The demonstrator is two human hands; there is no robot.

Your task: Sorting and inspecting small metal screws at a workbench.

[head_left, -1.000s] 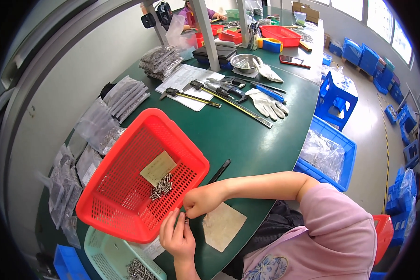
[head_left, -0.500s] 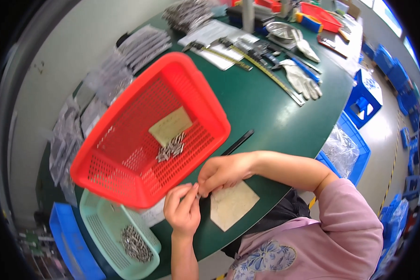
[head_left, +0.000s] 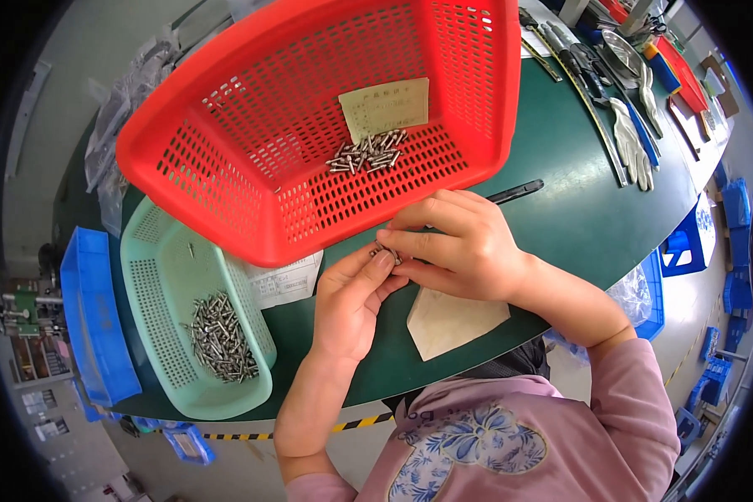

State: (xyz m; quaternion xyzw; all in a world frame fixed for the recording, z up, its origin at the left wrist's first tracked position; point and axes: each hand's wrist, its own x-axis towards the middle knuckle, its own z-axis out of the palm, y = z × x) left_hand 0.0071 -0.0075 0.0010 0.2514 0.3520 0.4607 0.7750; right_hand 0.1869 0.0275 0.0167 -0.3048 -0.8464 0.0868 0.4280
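My left hand [head_left: 349, 305] is closed in a pinch, thumb and fingertips on a small metal pin [head_left: 385, 250]. From the right, the fingertips of my right hand [head_left: 464, 244] close on the same small piece; much of it is hidden between the fingers. Just beyond the hands stands a red perforated basket [head_left: 276, 248], with a loose heap of metal pins [head_left: 368, 154] and a yellowish paper tag [head_left: 389, 104] inside. To the left, a pale green basket [head_left: 197, 408] holds a bigger pile of similar pins [head_left: 222, 336].
A cream-coloured sheet [head_left: 456, 325] lies under my right forearm; beyond it is a black pen-like tool [head_left: 515, 192]. A printed paper [head_left: 286, 281] sits between the baskets. A blue bin [head_left: 100, 322] stands far left. Gloves [head_left: 631, 144] and a long caliper [head_left: 590, 109] lie at the back right.
The view has shifted, so baskets and table appear turned and displaced. Both hands stay together at the pin; my right hand's fingers are now more stretched out over it.
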